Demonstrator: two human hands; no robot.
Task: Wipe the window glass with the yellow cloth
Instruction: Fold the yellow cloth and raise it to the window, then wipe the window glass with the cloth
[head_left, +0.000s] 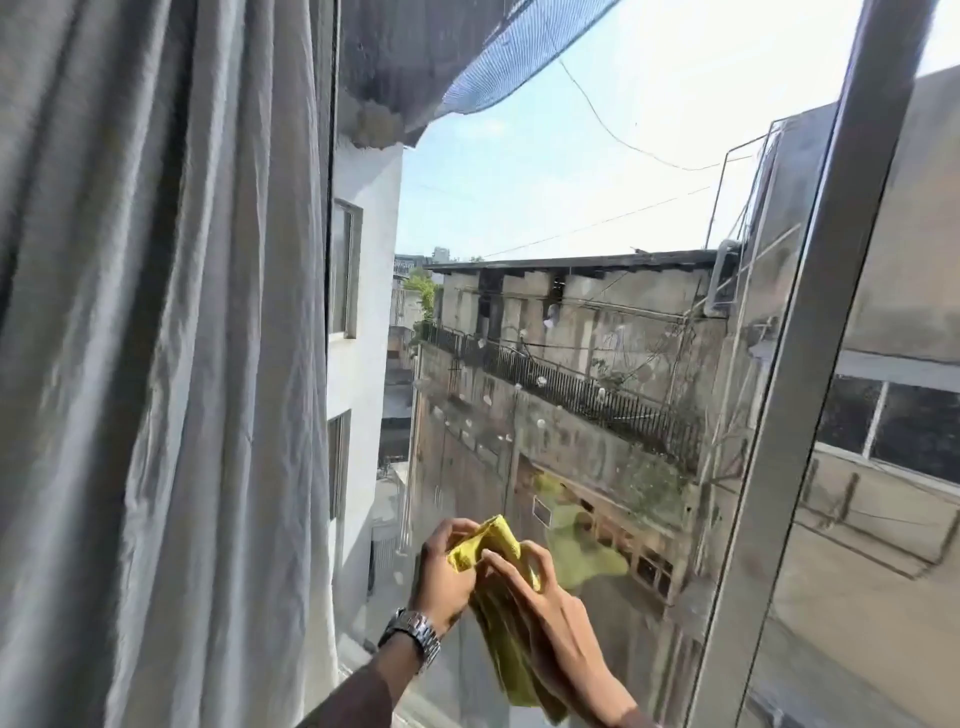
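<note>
The window glass (561, 322) fills the middle of the view, spotted with small white drops. Low down in front of it, both my hands hold the yellow cloth (493, 545). My left hand (447, 569), with a metal watch on its wrist, grips the cloth's bunched upper part. My right hand (540, 608) pinches the cloth from the right, and the rest of the cloth hangs down between the hands. A faint yellow reflection of the cloth shows in the glass just to the right.
A grey curtain (156, 364) hangs along the whole left side, close to my left arm. A grey metal window frame (810, 395) slants up on the right. Buildings and a dark mesh canopy lie outside.
</note>
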